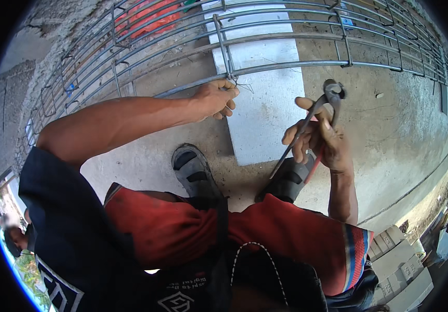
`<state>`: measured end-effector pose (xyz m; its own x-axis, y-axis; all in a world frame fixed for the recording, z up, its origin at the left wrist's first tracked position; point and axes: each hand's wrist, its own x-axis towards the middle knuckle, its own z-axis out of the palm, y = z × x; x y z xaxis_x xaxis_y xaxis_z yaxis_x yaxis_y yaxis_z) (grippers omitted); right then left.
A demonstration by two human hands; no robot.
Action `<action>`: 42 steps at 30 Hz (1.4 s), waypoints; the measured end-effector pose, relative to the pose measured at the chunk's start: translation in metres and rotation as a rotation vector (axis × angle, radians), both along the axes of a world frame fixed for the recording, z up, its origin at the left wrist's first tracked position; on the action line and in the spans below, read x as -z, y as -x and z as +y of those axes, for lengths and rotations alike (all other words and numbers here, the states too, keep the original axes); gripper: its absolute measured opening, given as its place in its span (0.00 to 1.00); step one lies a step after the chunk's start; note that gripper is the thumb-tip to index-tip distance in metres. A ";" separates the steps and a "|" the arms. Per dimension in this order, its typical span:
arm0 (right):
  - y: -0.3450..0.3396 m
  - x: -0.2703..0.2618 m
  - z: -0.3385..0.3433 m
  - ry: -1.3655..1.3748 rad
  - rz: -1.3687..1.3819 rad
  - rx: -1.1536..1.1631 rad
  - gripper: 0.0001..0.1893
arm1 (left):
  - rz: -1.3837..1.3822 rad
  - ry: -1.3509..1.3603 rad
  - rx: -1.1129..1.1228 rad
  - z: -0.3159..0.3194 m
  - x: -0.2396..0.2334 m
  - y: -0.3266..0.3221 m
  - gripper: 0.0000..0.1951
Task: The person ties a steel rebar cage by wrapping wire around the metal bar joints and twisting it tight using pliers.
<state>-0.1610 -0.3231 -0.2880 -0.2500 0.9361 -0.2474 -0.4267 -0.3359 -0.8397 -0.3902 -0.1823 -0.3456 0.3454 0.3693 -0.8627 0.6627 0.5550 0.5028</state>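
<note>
Across the top of the view runs a long cage of steel reinforcing bars point(286, 66), joined by bent stirrups point(221, 43). My left hand point(214, 100) is at its near bar, where a stirrup meets it. Thumb and forefinger pinch a thin tie wire point(246, 88), whose loop sticks out to the right. In my right hand point(327, 142) is a pair of end-cutting pincers point(334, 93), jaws up and apart from the cage. One handle is bare metal, the other red; the handles are spread, with fingers between them.
Under the cage a white board point(263, 124) lies on the concrete floor point(392, 128), beyond my sandals point(194, 171). A red sheet point(150, 17) is at the back left. Concrete blocks point(397, 261) are stacked at lower right. Another person point(18, 238) shows at the left rim.
</note>
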 end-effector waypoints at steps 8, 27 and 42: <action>0.017 -0.019 -0.015 0.464 -0.211 -0.143 0.28 | -0.307 -0.097 -0.454 -0.028 0.034 -0.012 0.14; 0.040 -0.023 0.023 0.767 -0.612 -0.635 0.26 | -0.515 -0.442 -0.742 -0.055 0.055 -0.004 0.09; 0.066 0.026 0.051 0.741 -0.715 -0.444 0.25 | -0.521 -0.512 -0.779 -0.055 0.063 -0.007 0.09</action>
<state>-0.2274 -0.2723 -0.3145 -0.1025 0.3613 -0.9268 0.3554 -0.8569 -0.3733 -0.3833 -0.2371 -0.4081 0.1395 0.9240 -0.3561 -0.1477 0.3750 0.9152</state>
